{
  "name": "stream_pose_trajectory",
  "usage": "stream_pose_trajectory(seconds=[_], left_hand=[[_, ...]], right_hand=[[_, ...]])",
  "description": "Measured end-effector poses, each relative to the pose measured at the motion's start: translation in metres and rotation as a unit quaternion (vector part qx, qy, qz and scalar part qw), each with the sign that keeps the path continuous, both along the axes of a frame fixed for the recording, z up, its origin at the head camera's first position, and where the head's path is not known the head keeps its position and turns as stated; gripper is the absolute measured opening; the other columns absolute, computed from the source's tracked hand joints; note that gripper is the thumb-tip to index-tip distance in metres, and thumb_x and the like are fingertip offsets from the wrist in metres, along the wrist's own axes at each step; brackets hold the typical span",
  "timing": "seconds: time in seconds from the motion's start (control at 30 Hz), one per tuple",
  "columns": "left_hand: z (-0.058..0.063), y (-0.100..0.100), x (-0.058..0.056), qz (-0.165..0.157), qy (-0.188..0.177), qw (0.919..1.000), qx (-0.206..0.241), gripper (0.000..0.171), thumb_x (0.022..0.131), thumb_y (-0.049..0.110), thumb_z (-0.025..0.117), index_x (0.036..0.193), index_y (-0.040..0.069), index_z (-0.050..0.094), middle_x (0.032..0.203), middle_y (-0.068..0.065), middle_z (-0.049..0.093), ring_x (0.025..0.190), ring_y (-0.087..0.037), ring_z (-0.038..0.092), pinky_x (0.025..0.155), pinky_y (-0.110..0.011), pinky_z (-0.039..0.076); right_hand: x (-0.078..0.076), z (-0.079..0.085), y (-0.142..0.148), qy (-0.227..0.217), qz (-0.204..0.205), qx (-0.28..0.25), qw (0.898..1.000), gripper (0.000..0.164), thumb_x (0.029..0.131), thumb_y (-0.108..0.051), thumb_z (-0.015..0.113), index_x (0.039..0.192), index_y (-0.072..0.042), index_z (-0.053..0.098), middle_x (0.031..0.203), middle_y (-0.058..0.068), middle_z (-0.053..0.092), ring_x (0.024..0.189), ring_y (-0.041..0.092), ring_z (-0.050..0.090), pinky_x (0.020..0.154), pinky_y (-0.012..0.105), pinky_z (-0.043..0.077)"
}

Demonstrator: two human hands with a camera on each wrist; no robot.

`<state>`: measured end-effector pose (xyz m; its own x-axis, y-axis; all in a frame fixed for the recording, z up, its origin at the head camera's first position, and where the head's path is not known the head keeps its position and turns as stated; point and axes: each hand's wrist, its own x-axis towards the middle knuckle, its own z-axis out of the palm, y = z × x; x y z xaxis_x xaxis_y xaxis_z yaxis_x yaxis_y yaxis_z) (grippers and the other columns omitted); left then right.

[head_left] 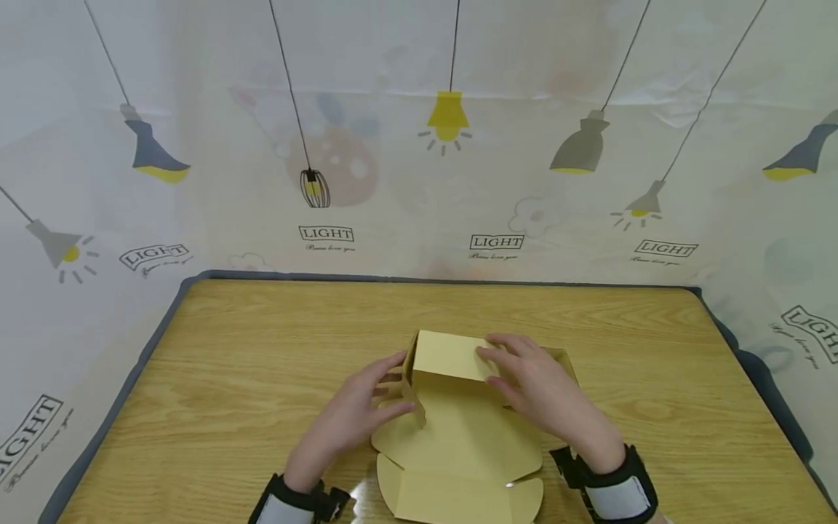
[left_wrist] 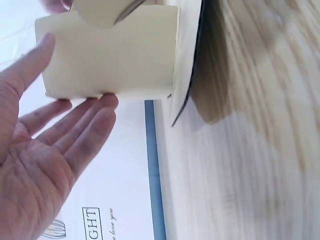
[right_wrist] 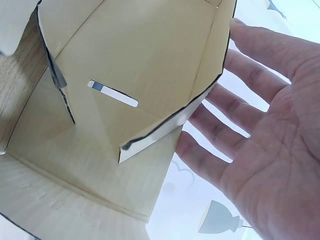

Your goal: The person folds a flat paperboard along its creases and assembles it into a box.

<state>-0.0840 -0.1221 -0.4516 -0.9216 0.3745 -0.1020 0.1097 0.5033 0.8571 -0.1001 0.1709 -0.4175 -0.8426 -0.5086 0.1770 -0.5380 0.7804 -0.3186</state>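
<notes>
A partly folded yellow-brown cardboard box [head_left: 471, 429] lies on the table, its front flaps spread flat and a panel [head_left: 452, 355] standing at the back. At the left side, my left hand [head_left: 350, 411] rests its outstretched fingers along the outside of the upright side wall; its thumb is at the wall's front edge. In the left wrist view the fingertips [left_wrist: 107, 100] meet the panel's edge. My right hand [head_left: 540, 382] has spread fingers touching the right end of the back panel. The right wrist view shows a slot [right_wrist: 113, 93] cut through the cardboard.
The wooden table [head_left: 262, 327] surrounds the box, with a dark edge strip [head_left: 393, 279] along the back. Behind it hangs a pale wall covering [head_left: 393, 73] printed with lamps. A black wrist strap [head_left: 615, 487] sits on each wrist.
</notes>
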Motion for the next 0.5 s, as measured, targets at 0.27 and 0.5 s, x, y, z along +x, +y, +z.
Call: stream_pose_trajectory(seconds=[0.27,0.5], left_hand=[[0.002,0.018,-0.006,0.032,0.025,0.9984,-0.041,0.083,0.093,0.021,0.081,0.163,0.011,0.038,0.159,-0.019,0.053,0.130,-0.039,0.065,0.106,-0.054,0.059],[0.003,0.027,-0.010,0.041,0.049,0.9951,-0.075,0.084,0.092,0.025,0.082,0.163,0.013,0.039,0.158,-0.015,0.055,0.124,-0.035,0.067,0.105,-0.054,0.058]], right_hand=[[0.000,0.000,-0.001,0.012,0.007,-0.002,1.000,0.041,0.093,-0.014,0.080,0.133,-0.007,0.072,0.141,0.020,0.067,0.128,0.039,0.065,0.105,0.055,0.058],[-0.001,0.000,0.001,0.012,0.009,0.005,1.000,0.041,0.095,-0.015,0.077,0.135,-0.007,0.071,0.143,0.020,0.066,0.130,0.039,0.065,0.106,0.055,0.058]])
